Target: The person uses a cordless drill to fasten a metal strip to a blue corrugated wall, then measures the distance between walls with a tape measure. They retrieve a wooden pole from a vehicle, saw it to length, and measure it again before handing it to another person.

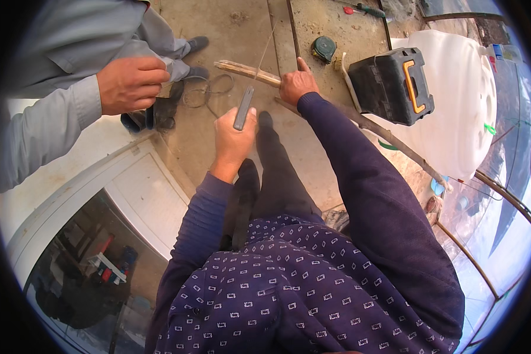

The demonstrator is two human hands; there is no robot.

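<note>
My left hand [234,137] is closed around a slim grey metal tool [243,109], which looks like a utility knife and points up and away from me. To its right, my right hand [299,85] grips a split wooden stick [248,72], its pale, splintered end sticking out to the left. The tool's tip is just below the stick, apart from it. A long, thin branch [404,147] runs from behind my right forearm toward the lower right; whether it belongs to the same piece is hidden.
A co-worker's hand [133,84] in a grey sleeve is at left. On the right are a black toolbox [389,85] with a yellow handle, a tape measure [324,49] and a white plastic container [454,94]. Looped wire [209,91] lies on the floor beside a white-framed door [144,192].
</note>
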